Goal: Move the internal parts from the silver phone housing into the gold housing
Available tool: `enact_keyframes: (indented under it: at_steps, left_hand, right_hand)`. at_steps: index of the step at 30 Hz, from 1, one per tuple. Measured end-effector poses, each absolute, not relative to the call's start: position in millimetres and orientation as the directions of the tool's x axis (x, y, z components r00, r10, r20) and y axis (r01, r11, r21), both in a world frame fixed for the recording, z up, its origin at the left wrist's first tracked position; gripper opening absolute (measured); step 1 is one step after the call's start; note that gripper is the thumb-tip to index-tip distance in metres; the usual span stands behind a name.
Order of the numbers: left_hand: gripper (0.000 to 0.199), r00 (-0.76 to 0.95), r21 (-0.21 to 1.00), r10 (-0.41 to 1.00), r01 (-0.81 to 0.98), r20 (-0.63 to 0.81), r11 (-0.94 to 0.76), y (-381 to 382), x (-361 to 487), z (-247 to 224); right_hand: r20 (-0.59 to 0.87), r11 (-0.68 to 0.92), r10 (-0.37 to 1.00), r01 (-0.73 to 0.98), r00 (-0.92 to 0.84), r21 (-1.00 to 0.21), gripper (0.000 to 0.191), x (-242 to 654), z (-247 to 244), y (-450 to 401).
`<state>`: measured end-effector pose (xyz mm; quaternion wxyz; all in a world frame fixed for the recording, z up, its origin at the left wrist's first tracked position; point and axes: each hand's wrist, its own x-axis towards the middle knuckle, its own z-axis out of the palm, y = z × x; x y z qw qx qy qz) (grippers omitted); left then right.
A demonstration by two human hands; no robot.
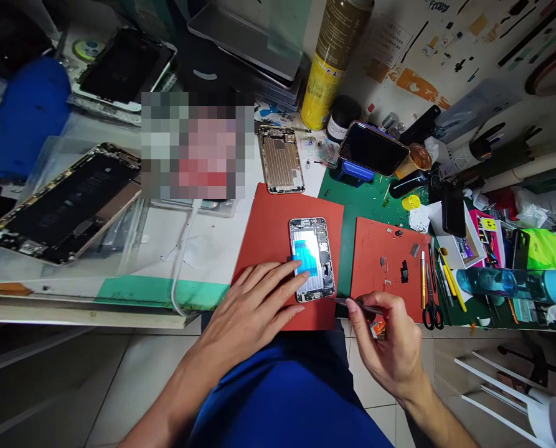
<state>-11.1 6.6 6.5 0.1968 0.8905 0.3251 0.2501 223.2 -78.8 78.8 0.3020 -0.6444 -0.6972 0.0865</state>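
Note:
An opened phone frame (pixel 312 258) lies on a red mat (pixel 271 230), with bright blue sheets or strips in its inner bay. My left hand (pixel 259 298) is spread flat, its fingertips resting on the left side and lower part of that frame. Dark, pointed tweezers (pixel 366 305) are pinched in my right hand (pixel 390 342), and their tip is near the frame's lower right corner. Whether the tip touches the frame is too small to tell.
Small parts lie on a second red mat (pixel 366 249), with scissors (pixel 431 311) at its right. A gold phone shell (pixel 281 158), a propped phone (pixel 373 148) and a yellow can (pixel 324 81) stand behind. Another opened phone (pixel 67 199) is left; a blue bottle (pixel 511 283) is right.

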Motion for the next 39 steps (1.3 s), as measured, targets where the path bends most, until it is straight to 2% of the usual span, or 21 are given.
enact_keyframes:
  at_steps: [3, 5, 7, 9, 11, 15, 18, 24, 28, 39]
  left_hand:
    - [0.049, 0.655, 0.582, 0.695, 0.452, 0.297, -0.676, 5, -11, 13]
    - [0.043, 0.641, 0.613, 0.706, 0.437, 0.300, -0.658, 3, -7, 19]
    - [0.034, 0.624, 0.640, 0.720, 0.426, 0.304, -0.640, 0, -1, 25]
    - [0.026, 0.620, 0.657, 0.726, 0.419, 0.297, -0.626, -2, 7, 27]
    - [0.019, 0.633, 0.657, 0.720, 0.417, 0.286, -0.628, -3, 14, 27]
    - [0.018, 0.673, 0.645, 0.697, 0.423, 0.247, -0.637, -2, 19, 20]
    - [0.018, 0.687, 0.627, 0.680, 0.418, 0.256, -0.658, -1, 18, 15]
    - [0.028, 0.737, 0.554, 0.597, 0.367, 0.318, -0.747, -1, 13, 12]
    - [0.026, 0.744, 0.523, 0.584, 0.373, 0.325, -0.766, -2, 13, 11]
    - [0.022, 0.735, 0.526, 0.600, 0.390, 0.317, -0.756, -2, 16, 12]
  right_hand:
    - [0.228, -0.045, 0.932, 0.713, 0.283, -0.699, 0.017, 228, 73, -83]
    - [0.118, -0.167, 0.881, 0.534, 0.459, -0.829, 0.022, 232, 67, -84]
    - [-0.001, -0.225, 0.832, 0.338, 0.554, -0.914, 0.027, 235, 62, -85]
    - [-0.047, -0.233, 0.819, 0.256, 0.573, -0.938, 0.028, 235, 57, -86]
    - [0.009, -0.214, 0.837, 0.341, 0.547, -0.915, 0.025, 233, 55, -89]
    - [0.198, -0.111, 0.888, 0.610, 0.415, -0.784, 0.018, 225, 58, -95]
    - [0.269, -0.052, 0.897, 0.690, 0.350, -0.722, 0.018, 222, 60, -95]
    - [0.293, -0.027, 0.906, 0.731, 0.306, -0.682, 0.017, 221, 59, -94]
    - [0.304, -0.022, 0.903, 0.741, 0.302, -0.671, 0.017, 220, 60, -95]
    - [0.296, -0.022, 0.908, 0.738, 0.298, -0.674, 0.017, 221, 59, -96]
